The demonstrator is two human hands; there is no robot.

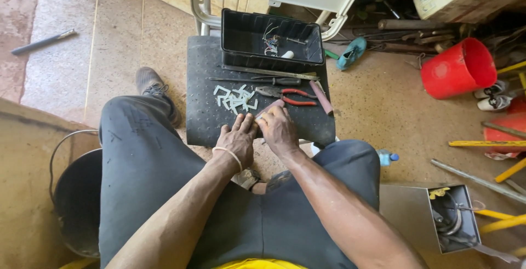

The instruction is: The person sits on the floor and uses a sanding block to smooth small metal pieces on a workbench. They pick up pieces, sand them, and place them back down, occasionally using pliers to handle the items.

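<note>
work surface: you sat over a black studded mat (204,116) laid on a stool, knees either side.
black tray: open plastic box (272,40) stood at the mat's far edge, loose wires and a small white part inside; nothing from the pile was in it that I could see.
long tools: a flat metal rule (268,72) lay just below the tray, a screwdriver (276,81) beside it, red-handled pliers (287,95) near your right hand, all untouched.
pile: small white L-shaped pieces (235,98) lay scattered mid-mat, just beyond your fingers; looked like a batch already made or waiting, cannot tell which.
left hand: your left hand (236,139) was curled, fingers pressed down on a small pinkish strip (268,110) at the mat's near edge.
right hand: your right hand (278,131) was curled too, touching the left, pinching the same strip.
progress: judged mid-batch, one piece in hand, several lying finished-looking nearby, tools out.
</note>
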